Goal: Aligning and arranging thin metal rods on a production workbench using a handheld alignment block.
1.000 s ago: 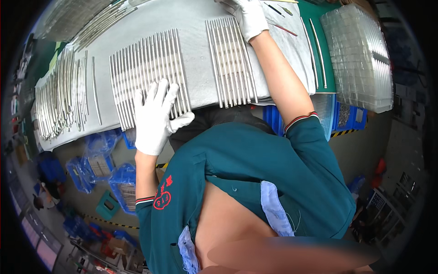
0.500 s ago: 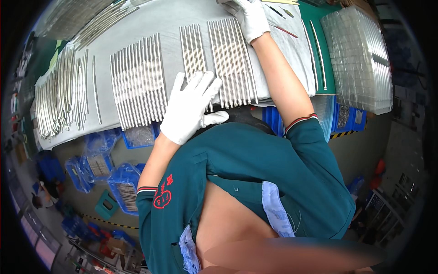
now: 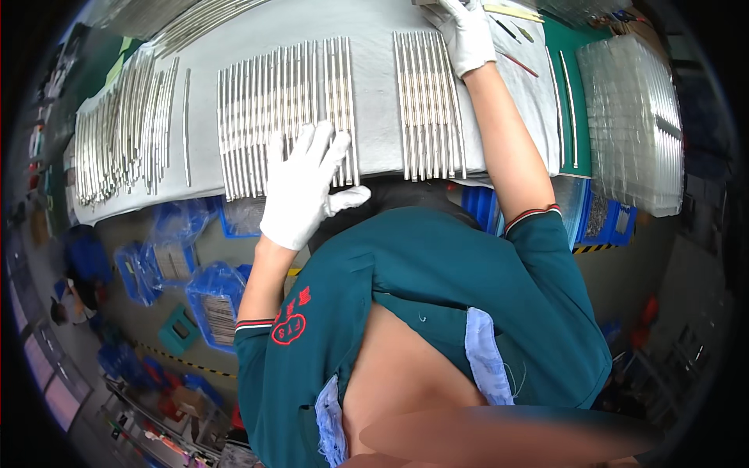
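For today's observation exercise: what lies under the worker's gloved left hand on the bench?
The left hand lies flat on a row of metal rods set side by side on a grey cloth. The rod ends beneath its palm are covered.

I see bright, even overhead light; glare on the metal rods [image 3: 281,109]; heavy fisheye bending and dark vignette at rim; lower edge blurred.
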The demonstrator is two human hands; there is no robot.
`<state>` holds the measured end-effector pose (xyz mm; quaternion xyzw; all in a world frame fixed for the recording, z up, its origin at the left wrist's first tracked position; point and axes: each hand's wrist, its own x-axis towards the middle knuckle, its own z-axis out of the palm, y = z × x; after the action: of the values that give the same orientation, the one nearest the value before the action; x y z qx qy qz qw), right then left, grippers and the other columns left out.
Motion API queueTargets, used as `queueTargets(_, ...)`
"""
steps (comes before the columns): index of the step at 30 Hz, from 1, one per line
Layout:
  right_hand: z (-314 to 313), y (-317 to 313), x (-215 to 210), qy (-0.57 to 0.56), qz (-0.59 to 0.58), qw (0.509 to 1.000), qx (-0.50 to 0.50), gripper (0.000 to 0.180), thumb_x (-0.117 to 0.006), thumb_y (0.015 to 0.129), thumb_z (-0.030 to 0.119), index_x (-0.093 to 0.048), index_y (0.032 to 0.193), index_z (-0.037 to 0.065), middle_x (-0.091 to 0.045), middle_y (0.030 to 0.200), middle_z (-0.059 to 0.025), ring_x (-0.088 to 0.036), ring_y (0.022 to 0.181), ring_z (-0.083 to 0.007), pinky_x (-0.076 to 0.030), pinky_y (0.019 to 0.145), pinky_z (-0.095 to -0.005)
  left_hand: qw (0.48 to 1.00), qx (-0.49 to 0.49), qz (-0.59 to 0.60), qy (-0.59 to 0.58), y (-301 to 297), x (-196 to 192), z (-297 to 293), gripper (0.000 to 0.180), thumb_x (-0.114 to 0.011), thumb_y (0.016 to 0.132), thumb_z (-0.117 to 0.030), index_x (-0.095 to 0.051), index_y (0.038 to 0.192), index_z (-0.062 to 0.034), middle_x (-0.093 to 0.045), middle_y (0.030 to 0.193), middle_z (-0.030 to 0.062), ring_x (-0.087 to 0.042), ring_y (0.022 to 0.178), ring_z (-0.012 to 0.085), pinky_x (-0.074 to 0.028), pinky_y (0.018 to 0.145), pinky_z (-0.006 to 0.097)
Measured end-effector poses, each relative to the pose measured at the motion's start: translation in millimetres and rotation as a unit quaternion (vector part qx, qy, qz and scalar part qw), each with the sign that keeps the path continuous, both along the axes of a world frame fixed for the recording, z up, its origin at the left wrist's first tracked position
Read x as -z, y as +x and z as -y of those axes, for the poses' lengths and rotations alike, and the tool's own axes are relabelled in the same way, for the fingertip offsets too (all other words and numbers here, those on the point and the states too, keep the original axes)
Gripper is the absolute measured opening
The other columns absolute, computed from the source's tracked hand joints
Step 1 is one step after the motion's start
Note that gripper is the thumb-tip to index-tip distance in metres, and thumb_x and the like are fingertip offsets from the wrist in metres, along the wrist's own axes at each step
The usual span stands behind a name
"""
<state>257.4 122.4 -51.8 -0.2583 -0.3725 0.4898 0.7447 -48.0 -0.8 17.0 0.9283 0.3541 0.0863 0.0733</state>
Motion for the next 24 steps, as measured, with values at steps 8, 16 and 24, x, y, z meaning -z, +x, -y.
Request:
queueTargets(8, 14, -17, -31, -0.146, 0.108, 0.977, 0.111, 0.056, -0.061, 0.096, 0.014, -0.038, 0.146, 0.003, -0.060, 0.121, -0.0083, -0.061, 0.100, -0.0196, -0.052, 0.084, -0.0327, 0.994, 0.075, 0.073, -0.034, 22, 3, 4, 0.073, -0.058, 0.081, -0.061, -0.056, 0.131, -0.0081, -0.056, 0.131, 0.0159, -0.051, 0.122, 0.0333, -0.028, 0.108, 0.057)
queueTargets(16, 12, -8, -20, -0.141, 0.147, 0.968, 0.144, 0.053, -0.062, 0.095, 0.014, -0.042, 0.143, 0.003, -0.061, 0.119, -0.0087, -0.061, 0.098, -0.0194, -0.051, 0.083, -0.0317, 0.996, -0.086, -0.035, 0.009, -28, 6, -6, 0.084, -0.066, 0.077, -0.063, -0.053, 0.137, -0.0056, -0.052, 0.139, 0.0209, -0.046, 0.130, 0.0408, -0.023, 0.112, 0.058)
queueTargets(24, 13, 0, -17, -0.149, 0.135, 0.972, 0.122, 0.052, -0.062, 0.095, 0.014, -0.043, 0.142, 0.003, -0.061, 0.118, -0.0088, -0.061, 0.097, -0.0194, -0.051, 0.082, -0.0320, 0.999, -0.015, -0.031, -0.037, 4, -2, -1, 0.085, -0.062, 0.076, -0.067, -0.057, 0.132, -0.0032, -0.053, 0.137, 0.0218, -0.048, 0.128, 0.0376, -0.023, 0.111, 0.060)
